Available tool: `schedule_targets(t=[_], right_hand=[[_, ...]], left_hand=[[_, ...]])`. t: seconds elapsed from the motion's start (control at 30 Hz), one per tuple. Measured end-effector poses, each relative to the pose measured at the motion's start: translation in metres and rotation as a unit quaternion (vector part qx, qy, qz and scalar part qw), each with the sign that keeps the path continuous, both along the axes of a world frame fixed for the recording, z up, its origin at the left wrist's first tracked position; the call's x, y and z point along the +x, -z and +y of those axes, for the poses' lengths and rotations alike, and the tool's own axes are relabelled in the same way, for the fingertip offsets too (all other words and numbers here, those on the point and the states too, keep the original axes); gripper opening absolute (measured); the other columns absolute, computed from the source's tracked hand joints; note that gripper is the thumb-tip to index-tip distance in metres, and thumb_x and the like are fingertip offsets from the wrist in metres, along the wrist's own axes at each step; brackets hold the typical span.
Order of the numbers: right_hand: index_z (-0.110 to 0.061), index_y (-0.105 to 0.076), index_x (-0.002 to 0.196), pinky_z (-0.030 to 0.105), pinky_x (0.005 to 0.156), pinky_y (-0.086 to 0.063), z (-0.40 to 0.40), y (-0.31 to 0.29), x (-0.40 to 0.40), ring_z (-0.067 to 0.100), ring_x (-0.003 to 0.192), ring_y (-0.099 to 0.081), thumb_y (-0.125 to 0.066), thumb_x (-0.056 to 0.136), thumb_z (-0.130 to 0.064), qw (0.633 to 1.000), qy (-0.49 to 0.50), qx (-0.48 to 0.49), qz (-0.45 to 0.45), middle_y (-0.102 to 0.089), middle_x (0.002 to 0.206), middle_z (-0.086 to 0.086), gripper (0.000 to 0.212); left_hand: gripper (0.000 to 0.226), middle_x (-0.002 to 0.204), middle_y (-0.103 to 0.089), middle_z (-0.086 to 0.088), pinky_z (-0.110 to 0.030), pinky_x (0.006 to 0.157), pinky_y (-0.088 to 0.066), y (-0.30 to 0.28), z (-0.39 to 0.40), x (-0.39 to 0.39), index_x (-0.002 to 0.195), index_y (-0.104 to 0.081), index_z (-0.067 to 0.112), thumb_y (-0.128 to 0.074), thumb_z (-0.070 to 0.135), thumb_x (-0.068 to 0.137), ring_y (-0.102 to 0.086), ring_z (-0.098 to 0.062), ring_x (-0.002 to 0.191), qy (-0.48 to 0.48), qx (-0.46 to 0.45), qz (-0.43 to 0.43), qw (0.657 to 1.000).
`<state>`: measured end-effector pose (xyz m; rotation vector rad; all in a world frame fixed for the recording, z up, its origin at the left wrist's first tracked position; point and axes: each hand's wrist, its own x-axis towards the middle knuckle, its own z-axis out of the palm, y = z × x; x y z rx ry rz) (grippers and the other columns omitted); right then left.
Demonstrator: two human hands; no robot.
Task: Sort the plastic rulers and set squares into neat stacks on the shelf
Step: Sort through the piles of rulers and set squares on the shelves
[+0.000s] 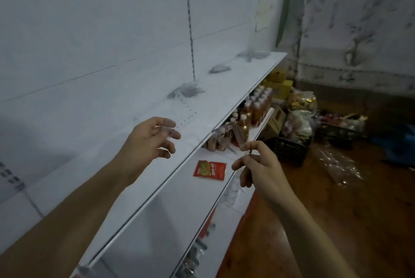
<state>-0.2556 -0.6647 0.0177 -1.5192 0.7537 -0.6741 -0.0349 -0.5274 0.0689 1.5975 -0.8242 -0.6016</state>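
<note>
My left hand [155,137] pinches one end of a clear plastic ruler [186,111] above the white top shelf [235,89]; faint printed numbers show along it. My right hand [253,165] hovers off the shelf's front edge and holds a thin clear plastic piece [240,140] between thumb and fingers. Three grey blurry heaps of clear rulers or set squares lie along the back of the shelf: one [186,91] just beyond the ruler, one [219,68] farther on, one [253,55] at the far end.
The lower shelf [190,188] carries a red snack packet [210,170] and rows of capped bottles [253,109]. Black crates [289,149], boxes and bagged goods stand on the wooden floor [336,210] to the right. A slotted upright [189,21] runs up the white back panel.
</note>
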Motion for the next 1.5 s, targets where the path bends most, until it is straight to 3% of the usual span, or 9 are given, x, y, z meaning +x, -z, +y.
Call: schedule_targets(t=[0.33,0.5,0.63,0.77,0.83,0.93,1.07,1.27,1.5], right_hand=[[-0.015,-0.054,0.109,0.033,0.048,-0.037,-0.118,0.008,0.026,0.020,0.050,-0.049,-0.046,0.105,-0.014,0.998,0.052,-0.026,0.003,-0.072,0.083,0.010,0.009],[-0.017,-0.057,0.104,0.037,0.049,-0.047,-0.189,-0.008,0.073,0.025,0.049,-0.055,-0.055,0.099,-0.028,0.995,0.049,-0.078,0.028,-0.075,0.087,0.005,0.013],[-0.013,-0.061,0.101,0.027,0.046,-0.048,-0.254,-0.021,0.111,0.021,0.050,-0.062,-0.052,0.103,-0.018,0.990,0.066,-0.121,0.036,-0.076,0.091,0.003,0.010],[-0.012,-0.063,0.096,0.033,0.049,-0.052,-0.300,-0.014,0.136,0.031,0.054,-0.065,-0.051,0.104,-0.023,0.986,0.078,-0.136,0.063,-0.075,0.084,0.003,0.018],[-0.010,-0.065,0.093,0.035,0.050,-0.053,-0.319,-0.010,0.148,0.032,0.055,-0.065,-0.050,0.104,-0.024,0.986,0.075,-0.134,0.060,-0.074,0.080,0.005,0.022],[-0.007,-0.065,0.092,0.024,0.044,-0.044,-0.350,-0.008,0.171,0.027,0.050,-0.061,-0.048,0.105,-0.021,0.989,0.066,-0.121,0.045,-0.074,0.076,0.008,0.025],[-0.010,-0.064,0.092,0.022,0.044,-0.044,-0.394,-0.006,0.200,0.026,0.050,-0.061,-0.047,0.105,-0.022,0.992,0.058,-0.106,0.034,-0.072,0.073,0.007,0.024],[-0.013,-0.065,0.092,0.031,0.046,-0.045,-0.487,0.011,0.223,0.021,0.052,-0.060,-0.041,0.107,-0.015,0.992,0.040,-0.114,0.022,-0.067,0.079,0.007,0.029],[-0.030,-0.074,0.087,0.024,0.059,-0.039,-0.618,0.008,0.258,0.003,0.062,-0.054,-0.055,0.100,-0.022,0.973,-0.020,-0.221,0.062,-0.067,0.080,-0.012,0.025]], left_hand=[[0.018,0.105,-0.064,-0.010,-0.033,0.068,-0.054,0.003,-0.152,0.054,0.112,-0.065,0.013,-0.059,0.024,0.100,-0.064,-0.020,0.069,0.031,-0.010,-0.026,0.999],[0.013,0.103,-0.064,-0.014,-0.033,0.069,-0.055,-0.002,-0.223,0.115,0.109,-0.068,0.010,-0.058,0.012,0.100,-0.063,-0.020,0.069,0.010,-0.019,-0.039,0.999],[0.018,0.091,-0.065,-0.010,-0.044,0.073,-0.060,-0.006,-0.282,0.161,0.107,-0.068,0.013,-0.051,0.009,0.102,-0.067,-0.019,0.068,-0.013,-0.012,-0.059,0.998],[0.020,0.089,-0.063,-0.008,-0.024,0.060,-0.054,0.001,-0.334,0.182,0.109,-0.066,0.016,-0.048,0.009,0.103,-0.064,-0.012,0.067,-0.020,0.003,-0.070,0.997],[0.022,0.091,-0.062,-0.004,-0.028,0.065,-0.054,0.008,-0.356,0.191,0.112,-0.064,0.021,-0.047,0.011,0.104,-0.064,-0.014,0.080,-0.026,0.012,-0.098,0.995],[0.023,0.097,-0.061,-0.004,-0.030,0.065,-0.050,0.009,-0.382,0.206,0.119,-0.059,0.024,-0.043,0.014,0.105,-0.062,-0.013,0.084,-0.040,0.034,-0.130,0.990],[0.025,0.094,-0.057,-0.003,-0.020,0.046,-0.039,0.014,-0.414,0.221,0.117,-0.057,0.025,-0.042,0.011,0.104,-0.051,-0.019,0.071,-0.049,0.059,-0.140,0.987],[0.033,0.101,-0.060,-0.002,-0.025,0.056,-0.041,0.030,-0.492,0.236,0.115,-0.056,0.026,-0.039,0.002,0.100,-0.053,-0.018,0.077,-0.087,0.117,-0.147,0.978],[0.027,0.092,-0.065,-0.002,-0.028,0.060,-0.045,0.054,-0.588,0.246,0.103,-0.057,0.032,-0.051,0.006,0.097,-0.060,-0.022,0.075,-0.191,0.126,-0.157,0.961]])
